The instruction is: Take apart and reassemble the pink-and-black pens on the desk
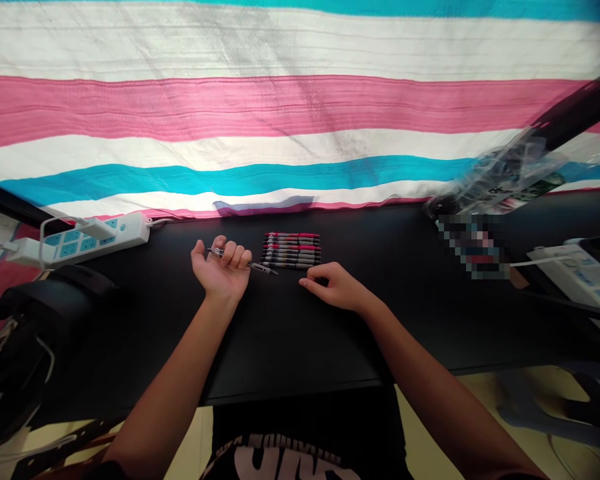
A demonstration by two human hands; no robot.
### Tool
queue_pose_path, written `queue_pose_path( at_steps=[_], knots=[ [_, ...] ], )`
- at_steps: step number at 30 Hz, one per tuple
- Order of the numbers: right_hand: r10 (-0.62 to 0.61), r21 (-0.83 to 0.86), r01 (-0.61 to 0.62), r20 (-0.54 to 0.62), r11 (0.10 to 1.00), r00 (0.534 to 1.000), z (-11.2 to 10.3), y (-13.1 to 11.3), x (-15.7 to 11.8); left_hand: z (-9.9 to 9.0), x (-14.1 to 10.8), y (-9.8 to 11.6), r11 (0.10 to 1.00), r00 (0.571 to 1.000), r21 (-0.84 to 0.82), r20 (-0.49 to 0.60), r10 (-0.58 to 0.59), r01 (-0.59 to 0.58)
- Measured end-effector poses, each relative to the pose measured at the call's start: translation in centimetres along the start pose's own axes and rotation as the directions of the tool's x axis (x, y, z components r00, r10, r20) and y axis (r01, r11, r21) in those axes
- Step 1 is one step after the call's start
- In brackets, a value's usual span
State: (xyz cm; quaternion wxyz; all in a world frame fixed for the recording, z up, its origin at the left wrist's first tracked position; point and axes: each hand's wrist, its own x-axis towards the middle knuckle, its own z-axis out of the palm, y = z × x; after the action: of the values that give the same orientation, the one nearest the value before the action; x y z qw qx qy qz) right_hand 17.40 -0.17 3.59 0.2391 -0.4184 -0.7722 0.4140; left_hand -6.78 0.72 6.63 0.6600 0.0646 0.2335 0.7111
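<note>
My left hand is turned palm up over the black table, its fingers curled round a grey and black pen. The pen's tip end sticks out to the right, and its other end shows near the thumb. Just right of it lies a neat row of several pens, stacked side by side, some with red parts and others grey and black. My right hand rests at the row's lower right corner. Its fingers are curled in, thumb close to the index finger, and nothing shows between them.
A white power strip with blue sockets lies at the back left, near a black object. At the back right are clear plastic packaging, a pixelated patch and another white power strip. A striped sheet hangs behind the table.
</note>
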Motion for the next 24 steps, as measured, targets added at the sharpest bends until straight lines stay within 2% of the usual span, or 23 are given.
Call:
queue_pose_path(
  at_steps=[4,7,10,14,18,20,21,22,24],
  knots=[
    [-0.116,0.108,0.135,-0.170,0.985,0.979,1.2,-0.8,0.1,0.5,-0.8,-1.2,0.995,0.997,0.083,0.048,-0.068,0.064],
    [-0.158,0.172,0.185,-0.163,0.968,0.974,2.3,-1.2,0.2,0.6,-1.4,-2.5,0.987,0.991,0.127,0.073,-0.108,0.099],
    [-0.133,0.149,0.160,-0.175,0.976,0.976,3.0,-1.2,0.3,0.5,-1.7,-3.4,0.979,0.986,0.166,0.096,-0.140,0.122],
    [-0.081,0.163,0.108,-0.166,0.981,0.983,2.9,-1.2,0.3,0.3,-1.9,-3.8,0.971,0.979,0.204,0.135,-0.153,0.123],
    [-0.072,0.124,0.094,-0.172,0.988,0.982,1.9,-1.1,0.4,0.2,-1.4,-3.6,0.934,0.970,0.354,0.209,-0.124,0.043],
    [-0.079,0.084,0.102,-0.243,0.991,0.967,1.3,-0.8,0.5,0.0,-0.8,-2.9,0.852,0.963,0.519,0.259,-0.076,-0.072],
    [-0.078,0.065,0.101,-0.287,0.993,0.955,1.0,-0.5,0.5,-0.2,-0.4,-2.4,0.760,0.957,0.635,0.284,-0.060,-0.141],
    [-0.076,0.044,0.095,-0.330,0.994,0.941,0.6,-0.2,0.5,-0.4,0.0,-1.7,0.622,0.955,0.754,0.294,-0.034,-0.210],
    [-0.075,-0.002,0.081,-0.384,0.997,0.920,0.0,0.3,0.5,-0.9,0.8,-0.3,0.314,0.950,0.915,0.298,-0.096,-0.255]
  ],
)
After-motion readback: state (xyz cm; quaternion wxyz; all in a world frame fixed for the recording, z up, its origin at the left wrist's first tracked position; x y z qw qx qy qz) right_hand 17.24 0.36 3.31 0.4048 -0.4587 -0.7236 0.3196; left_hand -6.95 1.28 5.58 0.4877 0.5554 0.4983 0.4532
